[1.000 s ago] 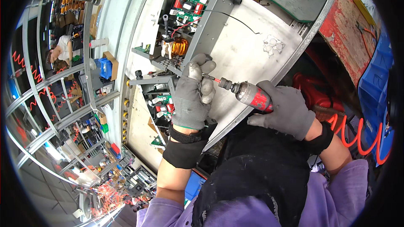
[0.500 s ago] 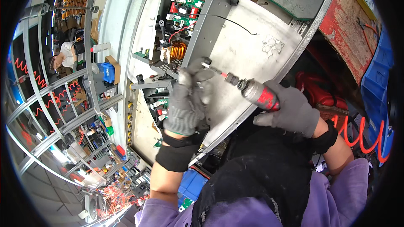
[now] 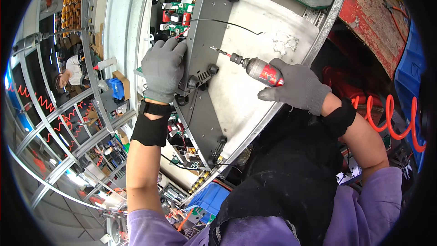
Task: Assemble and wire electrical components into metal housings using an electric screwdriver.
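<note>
My gloved left hand [image 3: 165, 66] lies palm down over the open side of a grey metal equipment case [image 3: 200, 41], its fingers slightly apart and reaching over the parts inside. Whatever is beneath the palm is hidden. Green circuit boards with red and white components [image 3: 176, 16] show beyond the fingertips. In my gloved right hand [image 3: 302, 86] is a red and grey power screwdriver [image 3: 264, 70], gripped around its body. Its long bit [image 3: 223, 52] points left, toward the case, without touching it. A small piece seems to sit at the bit's tip, too small to name.
A second grey case [image 3: 205, 123] stands nearer me. Both rest on a pale worktop [image 3: 248, 100] with a metal edge. A black wire [image 3: 227, 22] sticks out over the worktop. At right are a red coiled hose [image 3: 391, 118], pliers [image 3: 395, 9] and a blue bin [image 3: 412, 64].
My left hand has left the screwdriver's tip and moved left and up onto the far case. The screwdriver has shifted left and up with my right hand. Both cases sit differently in view.
</note>
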The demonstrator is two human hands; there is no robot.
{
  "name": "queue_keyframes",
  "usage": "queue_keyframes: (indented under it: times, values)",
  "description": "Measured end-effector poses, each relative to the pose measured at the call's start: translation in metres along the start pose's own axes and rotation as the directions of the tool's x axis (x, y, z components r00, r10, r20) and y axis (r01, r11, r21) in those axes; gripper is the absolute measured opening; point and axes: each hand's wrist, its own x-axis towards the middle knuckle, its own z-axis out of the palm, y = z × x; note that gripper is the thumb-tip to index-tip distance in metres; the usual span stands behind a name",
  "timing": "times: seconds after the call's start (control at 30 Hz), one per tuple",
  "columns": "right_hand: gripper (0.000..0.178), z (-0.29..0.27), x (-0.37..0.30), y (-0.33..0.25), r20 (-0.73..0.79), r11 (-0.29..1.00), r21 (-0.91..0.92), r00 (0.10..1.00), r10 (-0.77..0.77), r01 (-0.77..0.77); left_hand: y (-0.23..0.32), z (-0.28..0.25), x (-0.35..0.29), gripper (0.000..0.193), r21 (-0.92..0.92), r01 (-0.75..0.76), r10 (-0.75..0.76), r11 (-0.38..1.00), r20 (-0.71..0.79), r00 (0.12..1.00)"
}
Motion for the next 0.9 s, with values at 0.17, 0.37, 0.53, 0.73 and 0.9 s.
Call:
queue_keyframes:
  times: [0.17,0.37,0.53,0.73,0.9]
  values:
    - [0.062,0.000,0.004,-0.002,0.008,0.999,-0.033,1.000,0.025,-0.025,-0.003,0.007,-0.006,0.030,-0.034,0.011,-0.014,0.999,-0.106,0.994]
    - [0.057,0.001,0.010,-0.006,0.017,0.997,-0.042,0.998,-0.062,0.063,-0.003,0.007,-0.007,0.032,-0.048,0.038,-0.045,0.998,-0.144,0.989]
    - [0.057,0.001,0.012,-0.012,0.041,0.998,-0.053,0.999,-0.033,0.035,0.000,0.016,-0.008,0.034,-0.084,0.072,-0.089,0.994,-0.210,0.974]
    - [0.056,-0.003,0.013,-0.012,0.042,0.998,-0.044,0.998,-0.040,0.041,0.000,0.023,-0.010,0.036,-0.141,0.105,-0.136,0.984,-0.234,0.963]
    - [0.059,-0.003,0.015,-0.012,-0.026,0.981,-0.184,0.997,-0.068,0.062,0.000,0.024,-0.010,0.037,-0.186,0.114,-0.158,0.976,-0.243,0.957]
